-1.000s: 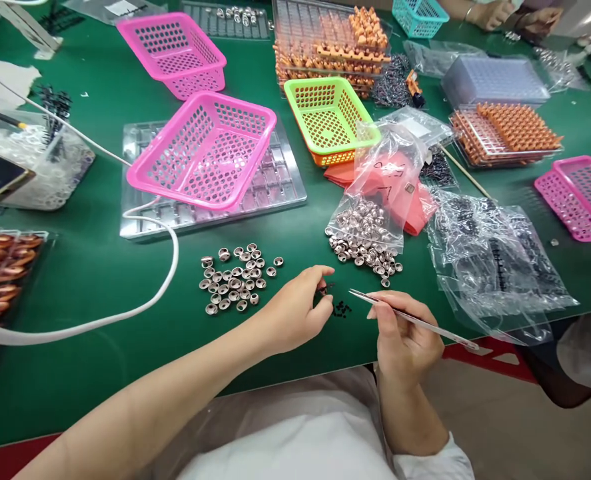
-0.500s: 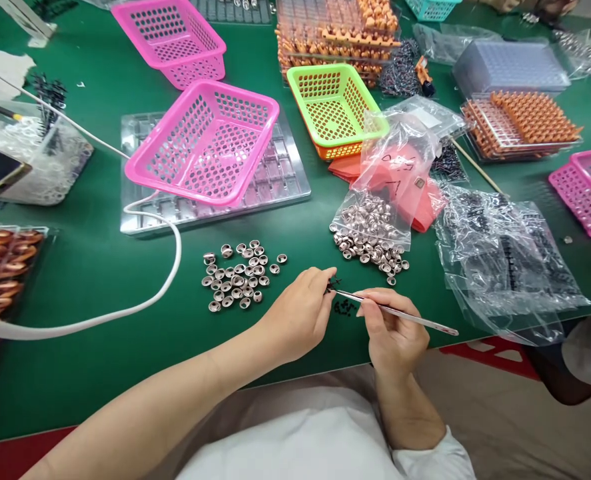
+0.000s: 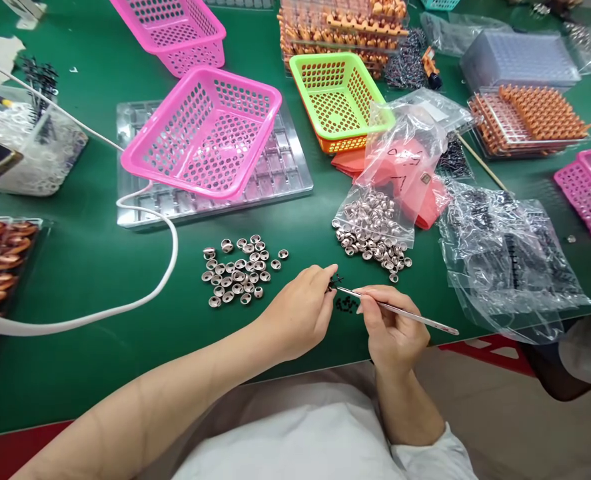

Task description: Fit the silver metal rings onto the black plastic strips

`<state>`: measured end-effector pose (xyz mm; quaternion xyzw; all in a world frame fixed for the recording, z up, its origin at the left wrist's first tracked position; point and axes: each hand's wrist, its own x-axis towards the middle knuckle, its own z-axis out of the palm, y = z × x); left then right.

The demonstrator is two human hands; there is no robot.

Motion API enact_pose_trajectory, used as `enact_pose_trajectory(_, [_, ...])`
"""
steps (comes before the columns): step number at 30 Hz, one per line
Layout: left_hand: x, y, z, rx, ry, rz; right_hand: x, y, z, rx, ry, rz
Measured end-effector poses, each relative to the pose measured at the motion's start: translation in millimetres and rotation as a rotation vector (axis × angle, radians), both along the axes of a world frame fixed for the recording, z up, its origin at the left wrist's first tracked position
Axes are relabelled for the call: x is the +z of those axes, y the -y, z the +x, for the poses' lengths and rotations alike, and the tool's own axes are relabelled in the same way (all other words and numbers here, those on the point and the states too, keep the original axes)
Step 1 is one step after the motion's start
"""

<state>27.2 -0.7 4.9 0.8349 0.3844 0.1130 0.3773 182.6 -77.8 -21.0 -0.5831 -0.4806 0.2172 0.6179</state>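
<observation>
My left hand (image 3: pixel 300 310) is closed, its thumb and fingers pinching a small black branched plastic piece (image 3: pixel 336 281). Between the thumb and fingers of my right hand (image 3: pixel 398 328) is a slim metal tool, like a scalpel or craft knife (image 3: pixel 418 316). Its thin tip touches or nearly touches the black piece. Just below, several tiny black bits (image 3: pixel 346 305) lie on the green table. Loose silver ring-like metal parts (image 3: pixel 238 270) are spread to the left of my left hand. More such parts spill from a clear bag (image 3: pixel 375 220) beyond my right hand.
A pink basket (image 3: pixel 202 130) rests on a clear plastic tray (image 3: pixel 295 177). Behind stands a green basket (image 3: pixel 340 107). Crumpled clear bags (image 3: pixel 510 260) with black parts lie at right. A white cable (image 3: pixel 170 267) curves across the left side. The table's front edge runs near my forearms.
The view has shifted slightly, so the baskets sit a little higher in the picture. Both hands keep nearly the same pose, with the tool tip still at the black piece.
</observation>
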Motion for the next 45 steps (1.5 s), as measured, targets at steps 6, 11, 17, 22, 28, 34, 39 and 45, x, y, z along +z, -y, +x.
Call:
enact_pose_trajectory(6, [-4.3,0,-1,-0.018,0.000,0.048,-0.6,0,0,0.018,0.009,0.005])
enact_pose_trajectory(11, [-3.3,1,-2,-0.013,0.043,0.090,1.0,-1,-1,-0.012,-0.021,-0.012])
enact_pose_trajectory(17, [3.8,-2,-3,-0.095,0.120,0.030,3.3,-4,3,-0.039,-0.147,-0.043])
enact_pose_trajectory(22, [13.3,-8,-7,-0.151,0.185,-0.189,4.1,-5,9,0.046,-0.278,-0.072])
enact_pose_trajectory(28, [11.6,-14,-7,-0.081,0.137,-0.298,8.9,-6,13,0.119,-0.426,-0.057])
enact_pose_trajectory(34, [8.8,-27,2,0.096,-0.019,-0.145,13.9,2,20,0.004,-0.356,-0.008])
enact_pose_trajectory(39, [6.5,-46,25,0.059,-0.082,0.112,5.3,1,23,-0.091,-0.348,0.029])
enact_pose_trajectory(45, [-4.7,-56,44,0.034,-0.127,0.182,-0.6,0,22,-0.138,-0.373,0.036])
